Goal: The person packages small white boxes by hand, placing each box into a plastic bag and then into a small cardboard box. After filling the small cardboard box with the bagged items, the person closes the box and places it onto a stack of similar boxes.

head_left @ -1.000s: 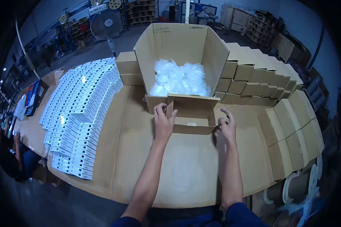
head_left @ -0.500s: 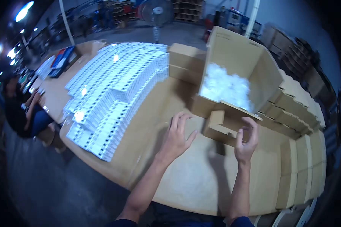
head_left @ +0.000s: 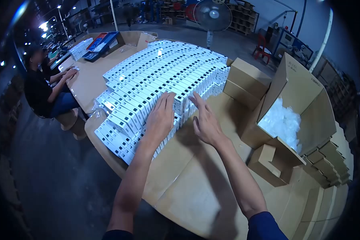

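Note:
Rows of small white boxes (head_left: 148,76) are stacked in layers on the cardboard-covered table (head_left: 180,172). My left hand (head_left: 161,120) lies against the front side of the stack, its fingers stretched out over the edge of the boxes. My right hand (head_left: 206,122) is at the stack's right front, thumb and fingers apart, with nothing visible between them. A few box ends show between the two hands. Whether the right fingertips touch a box is hard to tell.
A large open carton (head_left: 328,116) holds clear plastic bags (head_left: 282,122). In front of it stands a small open carton (head_left: 264,166). Flat cardboard pieces (head_left: 320,204) are stacked at right. A co-worker (head_left: 48,88) sits at far left near a blue tray (head_left: 102,46).
The view has turned left. Both hands have moved from the small carton area to the front of the white box stack.

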`<move>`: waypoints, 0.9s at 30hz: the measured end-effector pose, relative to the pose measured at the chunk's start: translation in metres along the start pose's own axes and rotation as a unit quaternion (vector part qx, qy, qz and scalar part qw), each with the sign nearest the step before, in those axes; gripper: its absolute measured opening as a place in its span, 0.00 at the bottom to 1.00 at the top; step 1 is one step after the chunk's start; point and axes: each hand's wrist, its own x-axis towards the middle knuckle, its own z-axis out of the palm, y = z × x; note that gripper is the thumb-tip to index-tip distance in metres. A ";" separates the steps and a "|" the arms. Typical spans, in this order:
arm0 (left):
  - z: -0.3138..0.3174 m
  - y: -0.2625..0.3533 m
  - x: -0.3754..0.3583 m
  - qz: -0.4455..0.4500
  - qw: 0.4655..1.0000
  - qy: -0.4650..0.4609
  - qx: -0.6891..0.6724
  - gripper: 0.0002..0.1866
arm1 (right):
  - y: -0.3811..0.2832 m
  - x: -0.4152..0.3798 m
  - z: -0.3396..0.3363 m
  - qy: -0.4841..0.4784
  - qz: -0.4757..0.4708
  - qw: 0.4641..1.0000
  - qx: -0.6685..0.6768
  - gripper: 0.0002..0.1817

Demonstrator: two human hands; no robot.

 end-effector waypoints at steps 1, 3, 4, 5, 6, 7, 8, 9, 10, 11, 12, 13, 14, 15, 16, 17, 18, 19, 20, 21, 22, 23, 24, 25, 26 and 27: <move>0.002 -0.005 0.002 0.011 1.000 -0.003 0.019 0.29 | 0.002 0.007 0.001 -0.008 -0.006 1.000 -0.014 0.47; 0.004 -0.009 0.000 0.009 1.000 -0.012 0.016 0.28 | 0.003 0.016 0.001 -0.023 -0.016 0.999 -0.042 0.48; 0.004 -0.011 -0.001 0.010 1.000 -0.017 0.013 0.28 | 0.009 0.016 0.005 -0.025 -0.017 0.998 -0.057 0.49; 0.004 -0.013 -0.001 0.010 1.000 -0.021 0.011 0.28 | 0.012 0.016 0.008 -0.030 -0.011 0.997 -0.065 0.49; 0.002 -0.012 0.000 0.011 1.000 -0.011 0.007 0.27 | 0.014 0.014 0.011 -0.035 -0.004 0.997 -0.072 0.49; 0.000 -0.013 0.003 0.018 1.000 -0.013 0.018 0.27 | 0.016 0.013 0.013 -0.039 0.003 0.996 -0.080 0.49; -0.001 -0.012 0.005 0.023 0.999 -0.015 0.029 0.27 | 0.018 0.013 0.015 -0.051 0.020 0.995 -0.083 0.48; -0.002 -0.010 0.006 0.028 0.999 -0.019 0.037 0.27 | 0.019 0.013 0.016 -0.051 0.017 0.995 -0.085 0.48; -0.001 -0.009 0.008 0.029 0.998 -0.002 0.056 0.26 | 0.019 0.013 0.017 -0.050 0.014 0.995 -0.087 0.48; 0.001 -0.011 0.009 0.032 0.997 -0.016 0.072 0.24 | 0.019 0.013 0.016 -0.049 0.010 0.995 -0.090 0.47; 0.001 -0.015 0.010 0.034 0.995 -0.030 0.088 0.22 | 0.015 0.013 0.014 -0.053 0.021 0.995 -0.083 0.47; 0.002 -0.018 0.011 0.036 0.993 -0.042 0.105 0.20 | 0.012 0.014 0.011 -0.057 0.030 0.995 -0.077 0.47; 0.003 -0.019 0.010 0.048 0.993 -0.012 0.107 0.16 | 0.008 0.014 0.009 -0.062 0.039 0.995 -0.072 0.46; -0.004 -0.015 0.009 0.045 0.993 -0.015 0.103 0.16 | 0.004 0.011 0.006 -0.038 0.030 0.998 -0.036 0.46; -0.015 -0.009 0.006 0.044 0.994 -0.019 0.097 0.16 | -0.001 0.006 0.002 -0.013 0.024 1.000 -0.003 0.46; -0.023 -0.002 0.005 0.048 0.995 -0.023 0.086 0.16 | -0.004 -0.001 -0.005 0.015 0.021 0.999 0.025 0.45; -0.027 0.003 -0.001 0.047 0.995 0.002 0.088 0.17 | -0.009 -0.011 -0.010 0.050 0.020 0.997 0.057 0.44; -0.029 0.010 -0.010 0.050 0.995 0.025 0.084 0.18 | -0.013 -0.027 -0.017 0.055 0.057 0.990 0.114 0.40; -0.032 0.024 -0.018 0.050 0.997 0.028 0.055 0.19 | -0.019 -0.044 -0.027 0.016 0.142 0.966 0.213 0.37; -0.034 0.042 -0.024 0.051 0.998 0.029 0.026 0.19 | -0.023 -0.059 -0.040 -0.016 0.221 0.923 0.314 0.35; -0.032 0.062 -0.026 0.074 0.997 0.025 -0.003 0.19 | -0.027 -0.072 -0.057 -0.029 0.243 0.890 0.386 0.34; -0.030 0.083 -0.029 0.095 0.995 0.017 -0.032 0.19 | -0.031 -0.085 -0.073 -0.042 0.261 0.848 0.459 0.33; -0.025 0.102 -0.032 0.113 0.992 0.010 -0.058 0.18 | -0.032 -0.098 -0.085 -0.054 0.273 0.801 0.531 0.32; -0.016 0.119 -0.032 0.141 0.986 0.004 -0.087 0.17 | -0.030 -0.110 -0.094 -0.025 0.265 0.780 0.566 0.29; -0.007 0.137 -0.027 0.179 0.977 -0.005 -0.113 0.17 | -0.031 -0.119 -0.107 0.007 0.278 0.763 0.584 0.26; 0.000 0.154 -0.023 0.214 0.967 -0.014 -0.137 0.18 | -0.034 -0.129 -0.122 0.038 0.289 0.743 0.603 0.23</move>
